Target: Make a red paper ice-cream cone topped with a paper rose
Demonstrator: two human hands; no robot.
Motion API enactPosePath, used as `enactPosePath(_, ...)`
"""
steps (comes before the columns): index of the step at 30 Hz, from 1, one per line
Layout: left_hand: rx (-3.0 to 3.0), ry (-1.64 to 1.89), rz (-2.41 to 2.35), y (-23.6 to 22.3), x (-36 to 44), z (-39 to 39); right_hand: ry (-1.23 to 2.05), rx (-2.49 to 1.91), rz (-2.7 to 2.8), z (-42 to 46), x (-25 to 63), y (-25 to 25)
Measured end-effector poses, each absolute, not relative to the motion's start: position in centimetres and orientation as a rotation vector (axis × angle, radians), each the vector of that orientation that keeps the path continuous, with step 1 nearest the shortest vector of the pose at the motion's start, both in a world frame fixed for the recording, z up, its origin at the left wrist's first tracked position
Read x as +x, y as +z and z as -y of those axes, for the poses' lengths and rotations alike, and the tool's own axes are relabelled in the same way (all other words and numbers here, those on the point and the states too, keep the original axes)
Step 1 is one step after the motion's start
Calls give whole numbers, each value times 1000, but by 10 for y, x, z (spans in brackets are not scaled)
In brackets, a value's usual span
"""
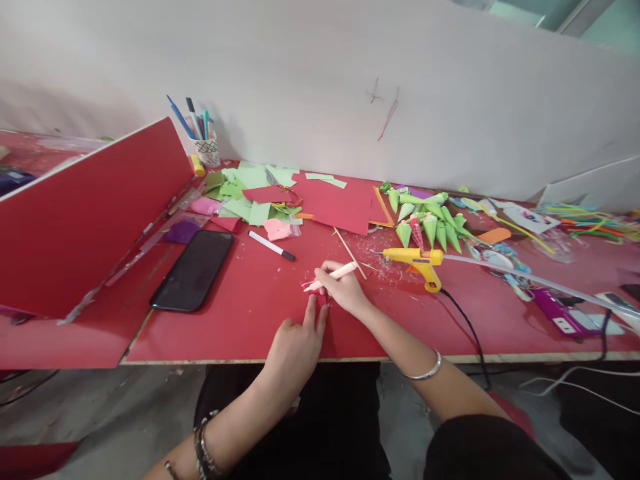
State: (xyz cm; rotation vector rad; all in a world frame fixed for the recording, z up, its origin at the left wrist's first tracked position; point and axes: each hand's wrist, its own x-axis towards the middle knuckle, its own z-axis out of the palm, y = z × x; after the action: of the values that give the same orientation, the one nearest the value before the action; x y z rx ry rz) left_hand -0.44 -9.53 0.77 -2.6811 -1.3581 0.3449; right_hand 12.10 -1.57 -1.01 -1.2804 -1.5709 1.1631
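My right hand (340,288) grips a pale peach marker (344,271), its tip pointing down and left at the work surface. Just under that tip lies a small piece of red paper (318,294), hard to tell apart from the red table (240,327). My left hand (296,343) presses on this piece with the index and middle fingers stretched out; the thumb is apart from them. Much of the piece is hidden by fingers. A white marker with a black cap (271,246) rests up and left of my hands, and a thin wooden stick (349,252) lies just beyond them.
A black phone (193,270) and a leaning red board (95,220) are on the left. Green paper scraps (250,177) and a pen cup (206,151) stand behind. To the right are a yellow glue gun (414,259), several green paper cones (430,227) and a purple device (563,313).
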Motion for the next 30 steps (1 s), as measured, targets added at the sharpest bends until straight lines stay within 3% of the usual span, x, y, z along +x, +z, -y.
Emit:
enactPosePath(9, -2707, 171, 1376, 5, -6, 92, 1079, -1295, 1645, 16, 122, -8)
enactPosePath(30, -2705, 389, 1347, 10, 6, 102, 940, -1384, 1559, 13, 149, -11)
